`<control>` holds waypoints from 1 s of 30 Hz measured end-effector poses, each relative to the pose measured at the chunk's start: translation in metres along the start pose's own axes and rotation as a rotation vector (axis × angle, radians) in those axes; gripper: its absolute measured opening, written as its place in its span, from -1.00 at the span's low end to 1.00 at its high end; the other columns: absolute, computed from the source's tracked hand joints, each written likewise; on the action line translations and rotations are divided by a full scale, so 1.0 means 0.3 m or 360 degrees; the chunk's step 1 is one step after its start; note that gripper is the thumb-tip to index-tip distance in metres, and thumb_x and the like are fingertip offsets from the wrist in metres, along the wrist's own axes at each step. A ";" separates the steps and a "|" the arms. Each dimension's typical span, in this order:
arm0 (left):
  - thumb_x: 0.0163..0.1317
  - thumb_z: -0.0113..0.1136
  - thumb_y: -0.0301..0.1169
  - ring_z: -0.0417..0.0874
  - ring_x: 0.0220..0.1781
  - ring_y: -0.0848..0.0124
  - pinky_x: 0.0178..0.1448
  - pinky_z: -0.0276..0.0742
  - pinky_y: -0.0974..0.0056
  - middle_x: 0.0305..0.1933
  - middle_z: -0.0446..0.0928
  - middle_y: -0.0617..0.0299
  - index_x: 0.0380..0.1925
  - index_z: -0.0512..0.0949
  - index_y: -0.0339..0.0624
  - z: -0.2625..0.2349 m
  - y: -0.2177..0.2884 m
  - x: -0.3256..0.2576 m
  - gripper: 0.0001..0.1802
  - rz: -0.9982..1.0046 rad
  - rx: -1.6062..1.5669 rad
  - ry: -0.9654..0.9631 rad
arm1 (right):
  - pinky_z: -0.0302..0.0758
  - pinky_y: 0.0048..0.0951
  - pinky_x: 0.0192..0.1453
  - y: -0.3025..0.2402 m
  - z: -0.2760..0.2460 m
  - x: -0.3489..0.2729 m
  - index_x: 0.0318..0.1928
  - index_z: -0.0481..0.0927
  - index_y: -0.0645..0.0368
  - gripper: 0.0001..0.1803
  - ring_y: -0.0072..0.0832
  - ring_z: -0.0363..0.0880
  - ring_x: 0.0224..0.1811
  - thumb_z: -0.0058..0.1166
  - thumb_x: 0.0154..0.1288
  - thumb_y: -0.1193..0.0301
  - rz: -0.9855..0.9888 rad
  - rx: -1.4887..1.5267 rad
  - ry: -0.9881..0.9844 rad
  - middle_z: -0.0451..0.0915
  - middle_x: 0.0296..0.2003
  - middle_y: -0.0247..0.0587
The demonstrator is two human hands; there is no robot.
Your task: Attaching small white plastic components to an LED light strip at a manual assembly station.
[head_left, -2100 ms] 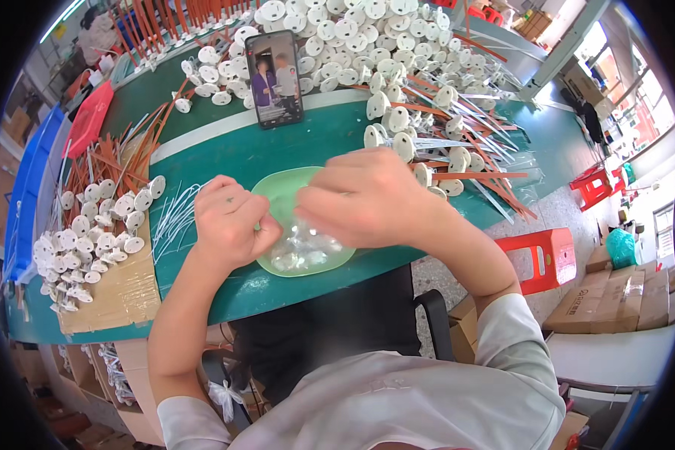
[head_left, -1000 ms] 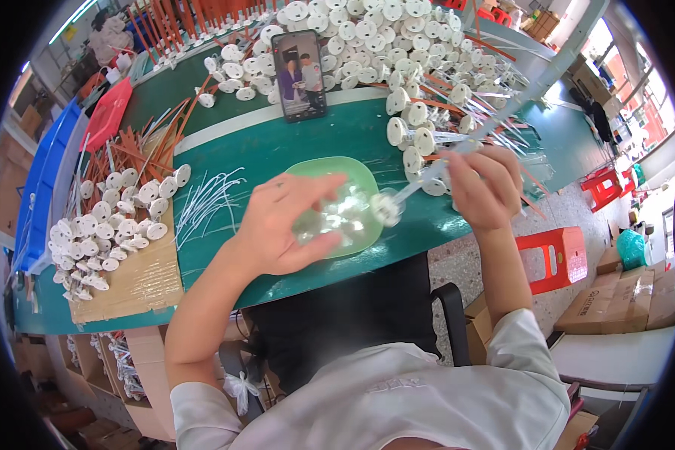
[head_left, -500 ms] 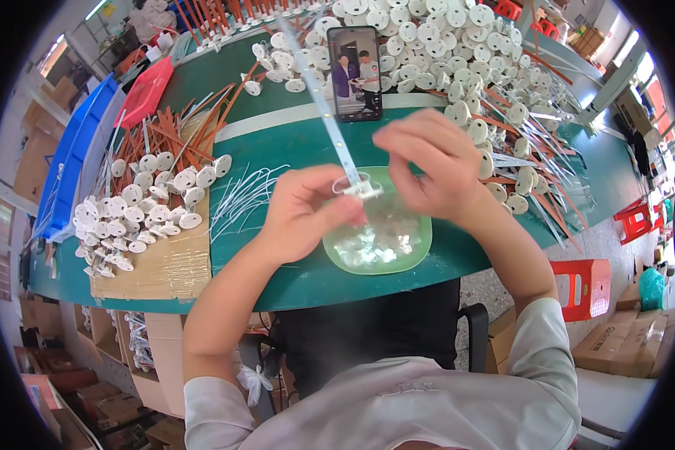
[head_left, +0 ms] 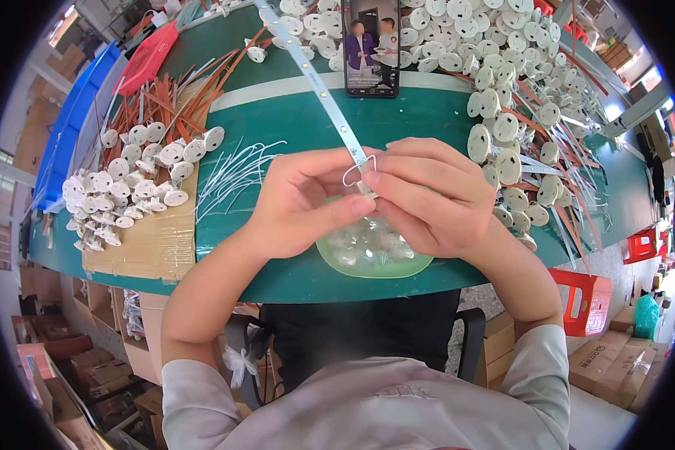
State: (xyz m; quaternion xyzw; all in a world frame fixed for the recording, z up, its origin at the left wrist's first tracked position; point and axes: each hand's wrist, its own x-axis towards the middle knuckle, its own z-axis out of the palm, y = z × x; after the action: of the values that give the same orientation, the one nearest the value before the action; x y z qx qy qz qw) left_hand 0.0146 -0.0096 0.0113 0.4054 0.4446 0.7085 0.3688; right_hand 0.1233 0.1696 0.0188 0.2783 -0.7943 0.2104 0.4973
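Observation:
A long, narrow LED strip (head_left: 330,106) with small yellow chips slants up and to the left from between my hands. Thumb and fingers of my left hand (head_left: 292,201) grip its lower end, where a small white end piece (head_left: 365,188) partly shows. From the other side, my right hand (head_left: 436,196) closes its fingertips on the same end. A thin white wire (head_left: 348,174) loops out beside the strip between the hands. Just beneath them is a light green bowl (head_left: 379,271) holding small, shiny clear pieces; my hands cover its upper part.
Thin white wires (head_left: 236,180) lie left of my hands. White round-based pieces with brown and pale strips (head_left: 176,154) rest on cardboard (head_left: 157,255); a larger heap (head_left: 495,97) fills the right. A phone (head_left: 371,52) stands behind. Blue (head_left: 75,127) and red (head_left: 148,56) trays lie far left.
My right hand has come left and down from above the bowl and now meets the left hand at the strip's lower end. The view has shifted slightly.

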 end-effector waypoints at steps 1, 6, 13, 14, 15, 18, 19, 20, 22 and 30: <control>0.29 0.37 -0.59 0.71 0.04 0.39 0.16 0.65 0.24 -0.06 0.72 0.13 0.20 0.55 -0.37 -0.008 -0.005 0.001 -0.54 -0.0008 -0.0058 -0.0039 | 0.73 -0.31 -0.20 0.003 0.004 0.000 -0.14 0.73 0.32 -0.66 -0.19 0.73 -0.26 0.37 -0.02 0.66 0.0002 0.0003 0.0004 0.71 -0.19 -0.11; 0.26 0.38 -0.63 0.72 0.10 0.34 0.24 0.67 0.19 -0.01 0.73 0.05 0.23 0.53 -0.37 -0.014 -0.002 0.001 -0.49 -0.0034 -0.0048 -0.0079 | 0.75 -0.30 -0.13 -0.002 0.004 -0.007 -0.12 0.73 0.31 -0.62 -0.19 0.76 -0.24 0.29 -0.05 0.72 0.0015 0.0012 -0.0020 0.73 -0.22 -0.13; 0.22 0.46 -0.50 0.76 -0.08 0.39 -0.08 0.77 0.27 -0.04 0.73 0.03 0.16 0.57 -0.40 -0.066 -0.006 0.014 -0.49 -0.0171 -0.0012 0.0026 | 0.75 -0.28 -0.08 0.005 0.004 -0.005 -0.07 0.72 0.31 -0.63 -0.16 0.78 -0.18 0.26 0.04 0.75 0.0289 0.0222 -0.0123 0.76 -0.17 -0.06; 0.22 0.43 -0.61 0.75 -0.13 0.43 -0.12 0.75 0.29 -0.11 0.75 0.03 0.11 0.61 -0.38 -0.070 -0.006 0.015 -0.57 -0.0133 -0.0144 0.0021 | 0.75 -0.29 -0.07 0.008 -0.003 -0.006 -0.05 0.72 0.32 -0.63 -0.16 0.78 -0.17 0.26 0.06 0.75 0.0287 0.0262 -0.0169 0.76 -0.15 -0.04; 0.22 0.43 -0.61 0.75 -0.13 0.43 -0.12 0.75 0.29 -0.11 0.75 0.03 0.11 0.61 -0.38 -0.072 -0.003 0.016 -0.57 -0.0131 -0.0141 0.0020 | 0.74 -0.30 -0.07 0.009 -0.007 -0.004 -0.03 0.71 0.32 -0.62 -0.15 0.78 -0.16 0.27 0.08 0.74 0.0284 0.0298 -0.0217 0.76 -0.14 -0.03; 0.22 0.44 -0.59 0.75 -0.11 0.42 -0.05 0.74 0.28 -0.12 0.74 0.06 0.11 0.61 -0.39 -0.073 0.002 0.015 -0.57 -0.0080 0.0072 -0.0064 | 0.73 -0.33 -0.07 -0.003 -0.007 -0.006 -0.02 0.71 0.31 -0.63 -0.15 0.79 -0.13 0.27 0.10 0.73 0.0188 0.0148 -0.0218 0.77 -0.13 -0.03; 0.22 0.44 -0.59 0.75 -0.07 0.40 0.02 0.73 0.26 -0.09 0.74 0.06 0.13 0.59 -0.39 -0.070 -0.001 0.014 -0.55 -0.0022 0.0089 -0.0077 | 0.73 -0.33 -0.07 -0.004 -0.005 -0.009 -0.02 0.71 0.31 -0.63 -0.15 0.79 -0.13 0.27 0.10 0.73 0.0188 0.0150 -0.0214 0.77 -0.13 -0.03; 0.23 0.43 -0.58 0.75 -0.03 0.39 0.09 0.72 0.23 -0.06 0.73 0.06 0.15 0.58 -0.40 -0.066 -0.002 0.013 -0.53 0.0035 0.0106 -0.0091 | 0.72 -0.32 -0.07 -0.005 -0.003 -0.013 -0.02 0.71 0.31 -0.63 -0.15 0.78 -0.14 0.27 0.10 0.72 0.0177 0.0166 -0.0192 0.76 -0.12 -0.04; 0.23 0.43 -0.58 0.74 0.01 0.37 0.15 0.69 0.20 -0.02 0.72 0.06 0.19 0.55 -0.39 -0.057 -0.006 0.018 -0.49 0.0063 0.0035 -0.0132 | 0.72 -0.32 -0.08 -0.001 -0.004 -0.014 -0.03 0.71 0.31 -0.63 -0.15 0.77 -0.15 0.27 0.10 0.72 0.0170 0.0176 -0.0170 0.76 -0.11 -0.05; 0.26 0.37 -0.62 0.72 0.13 0.30 0.26 0.66 0.13 0.09 0.67 0.01 0.33 0.42 -0.37 -0.072 -0.001 0.030 -0.38 0.0124 -0.0121 -0.0254 | 0.67 -0.36 -0.18 -0.006 0.001 0.000 -0.10 0.72 0.24 -0.65 -0.21 0.73 -0.23 0.32 0.03 0.72 0.0373 0.0077 0.0024 0.75 -0.14 -0.12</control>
State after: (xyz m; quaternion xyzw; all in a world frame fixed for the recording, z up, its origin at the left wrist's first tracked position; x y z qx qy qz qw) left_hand -0.0084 -0.0088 0.0073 0.4634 0.3705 0.7040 0.3903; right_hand 0.1243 0.1680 0.0189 0.1939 -0.8123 0.2884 0.4684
